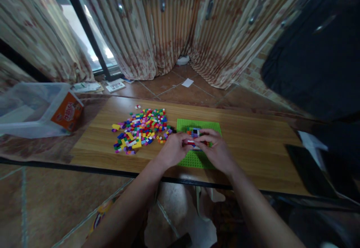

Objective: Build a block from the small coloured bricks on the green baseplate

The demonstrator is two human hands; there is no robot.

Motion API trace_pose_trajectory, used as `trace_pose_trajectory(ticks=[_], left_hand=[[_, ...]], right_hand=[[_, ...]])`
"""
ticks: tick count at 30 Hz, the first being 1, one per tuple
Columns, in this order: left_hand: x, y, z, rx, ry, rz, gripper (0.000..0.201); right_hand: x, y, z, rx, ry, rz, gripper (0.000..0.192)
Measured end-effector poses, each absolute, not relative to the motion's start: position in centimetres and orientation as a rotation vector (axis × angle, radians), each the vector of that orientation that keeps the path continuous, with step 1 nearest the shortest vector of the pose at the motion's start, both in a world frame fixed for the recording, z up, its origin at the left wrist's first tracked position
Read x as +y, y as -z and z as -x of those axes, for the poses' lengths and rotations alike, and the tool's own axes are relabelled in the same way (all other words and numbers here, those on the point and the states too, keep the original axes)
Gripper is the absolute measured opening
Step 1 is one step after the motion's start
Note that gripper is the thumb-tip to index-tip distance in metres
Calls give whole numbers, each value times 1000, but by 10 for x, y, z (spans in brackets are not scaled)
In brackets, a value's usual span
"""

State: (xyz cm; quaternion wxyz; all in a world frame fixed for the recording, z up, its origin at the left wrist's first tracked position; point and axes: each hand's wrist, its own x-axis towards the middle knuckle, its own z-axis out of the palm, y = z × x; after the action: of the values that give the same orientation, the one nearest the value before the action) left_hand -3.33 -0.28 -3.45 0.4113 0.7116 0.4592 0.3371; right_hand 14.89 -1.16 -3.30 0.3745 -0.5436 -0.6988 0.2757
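Observation:
A bright green studded baseplate lies on the wooden table. A small build of multicoloured toy bricks stands on it, partly covered by my fingers. My left hand comes in from the left with thumb and fingers closed at the build's near side. Opposite it, my right hand pinches at the same spot from the right. Red and white toy bricks show between the fingertips of both hands. Exactly where each fingertip touches is too small to make out.
Left of the baseplate, many loose toy bricks are spread over the wooden table. A clear plastic bin with an orange label stands at far left. A dark flat object lies at the right end. Curtains hang behind.

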Motion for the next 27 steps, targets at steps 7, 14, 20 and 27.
trace_pose_trajectory(ticks=[7,14,20,27], left_hand=[[-5,41,30,1142,-860,-1823,13],[-12,39,30,1153,-890,-1884,11],[-11,31,36,1131,-857,-1851,18],[-2,24,61,1316,-913,-1804,20]], right_hand=[[-4,43,-154,-1825,-705,1453,25],[-1,50,-159,-1836,-660,1450,34],[-1,46,-156,-1911,-539,1476,34],[1,42,-154,-1881,-415,1478,36]])
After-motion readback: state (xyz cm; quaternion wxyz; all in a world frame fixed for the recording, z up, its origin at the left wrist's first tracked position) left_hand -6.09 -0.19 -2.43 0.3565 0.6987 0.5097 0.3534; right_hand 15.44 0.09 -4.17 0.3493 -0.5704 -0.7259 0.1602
